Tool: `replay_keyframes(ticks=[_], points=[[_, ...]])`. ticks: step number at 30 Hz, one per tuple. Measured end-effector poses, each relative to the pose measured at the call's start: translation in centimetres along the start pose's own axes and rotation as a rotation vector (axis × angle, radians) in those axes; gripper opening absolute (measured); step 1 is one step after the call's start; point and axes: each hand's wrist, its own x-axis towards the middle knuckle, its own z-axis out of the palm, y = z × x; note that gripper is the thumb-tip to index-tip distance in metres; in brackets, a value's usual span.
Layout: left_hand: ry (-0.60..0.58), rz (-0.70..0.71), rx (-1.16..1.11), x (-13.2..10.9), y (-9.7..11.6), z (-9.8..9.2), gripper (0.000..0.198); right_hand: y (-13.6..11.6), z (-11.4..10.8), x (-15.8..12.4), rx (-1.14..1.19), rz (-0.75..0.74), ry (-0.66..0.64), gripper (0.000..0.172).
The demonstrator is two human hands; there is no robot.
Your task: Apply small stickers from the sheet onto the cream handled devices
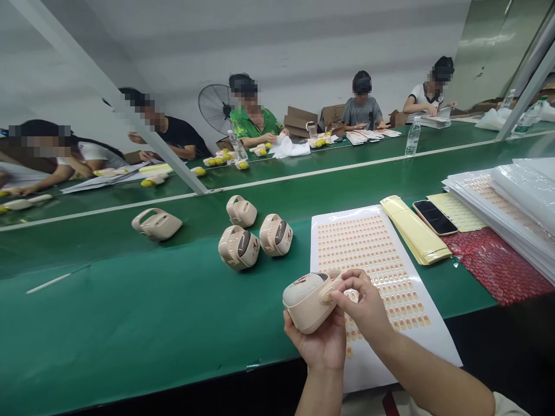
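Observation:
A small cream portable speaker (pixel 306 309) with a carry handle and a grey mesh front rests tilted in my left hand (pixel 323 341), whose fingers wrap it from below. My right hand (pixel 362 300) is closed in a pinch at the round joint of the handle, thumb and forefinger touching it; whatever lies between the fingertips is hidden. Under both hands lies a white sheet of stickers (pixel 355 242), with rows of small orange and yellow oval stickers. Further left stand similar cream speakers (pixel 239 248), (pixel 276 235), (pixel 241 211), and another speaker (pixel 156 224) sits apart.
A thin white pen-like tool (pixel 50 283) lies at left. To the right are yellow paper strips (pixel 416 231), a phone (pixel 435 218), red bubble wrap (pixel 498 263) and stacked sheets (pixel 498 202). A slanting post (pixel 160 138) and a water bottle (pixel 413 137) stand beyond; several co-workers sit opposite.

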Motion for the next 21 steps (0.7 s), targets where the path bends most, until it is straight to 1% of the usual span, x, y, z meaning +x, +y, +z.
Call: replay_keyframes(ticks=[4, 7, 9, 15, 18, 21], points=[[-0.054, 0.024, 0.018, 0.05, 0.08, -0.06, 0.036, 0.38, -0.46, 0.29, -0.022, -0.014, -0.068, 0.013], [-0.09, 0.027, 0.042, 0.09, 0.14, -0.24, 0.036, 0.78, -0.7, 0.6, -0.071, -0.027, -0.1, 0.012], [-0.096, 0.03, 0.054, 0.11, 0.14, -0.35, 0.037, 0.96, -0.67, 0.79, -0.087, -0.034, -0.1, 0.011], [-0.016, 0.052, 0.008, 0.12, 0.02, -0.27, 0.037, 0.63, -0.24, 0.91, -0.063, -0.067, -0.038, 0.011], [-0.052, 0.024, 0.006, 0.15, 0.19, -0.3, 0.036, 0.38, -0.18, 0.7, -0.081, -0.069, -0.051, 0.01], [-0.086, -0.01, 0.001, 0.15, 0.43, -0.52, 0.035, 0.55, -0.09, 0.65, -0.105, -0.102, -0.033, 0.011]])
